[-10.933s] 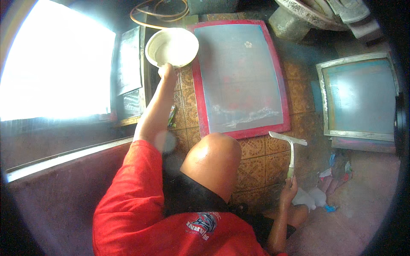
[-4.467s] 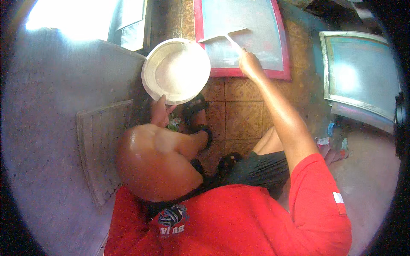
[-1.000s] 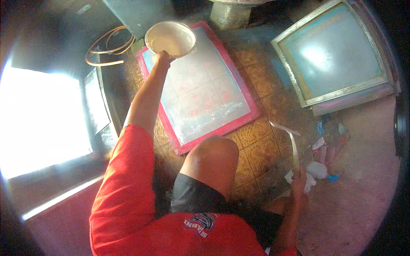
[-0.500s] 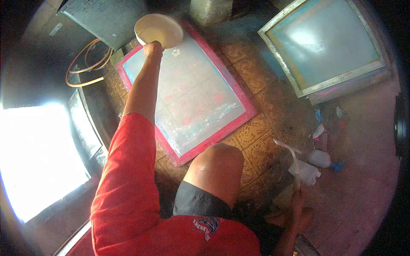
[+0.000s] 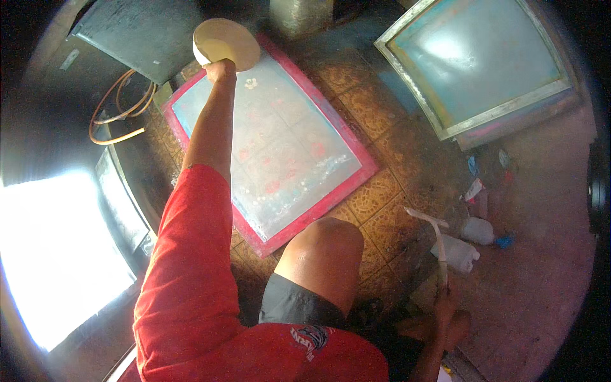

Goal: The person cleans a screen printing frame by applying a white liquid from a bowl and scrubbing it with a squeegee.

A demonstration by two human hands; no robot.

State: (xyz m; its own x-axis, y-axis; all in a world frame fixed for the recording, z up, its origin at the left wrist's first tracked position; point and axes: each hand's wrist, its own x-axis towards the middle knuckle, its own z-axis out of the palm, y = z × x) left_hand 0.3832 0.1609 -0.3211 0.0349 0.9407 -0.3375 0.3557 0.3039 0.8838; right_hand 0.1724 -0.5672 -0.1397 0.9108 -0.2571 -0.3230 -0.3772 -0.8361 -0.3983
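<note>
My left hand (image 5: 221, 69) reaches far forward with its fingers closed on the edge of a cream-coloured round bowl (image 5: 238, 48). The bowl is tipped, its inside partly showing, over the far left corner of a pink-bordered screen frame (image 5: 366, 169). That frame lies on the floor with pale translucent mesh, pink traces and a small white flower shape. At the lower right, my right hand (image 5: 445, 302) is closed around the handle of a pale tool (image 5: 440, 245) with a crosswise head. The exact kind of tool does not show.
Patterned brown tiles (image 5: 388, 114) lie beneath the frame. Another screen frame (image 5: 474, 130) stands tilted at the far right. White plastic containers (image 5: 455, 253) lie near the tool. An orange hose (image 5: 118, 137) curls beside a dark panel (image 5: 137, 38). A bright opening (image 5: 57, 254) glares at left.
The view has shifted slightly, so the frame and bowl appear a little farther left. Both hands keep their hold on the bowl and the tool.
</note>
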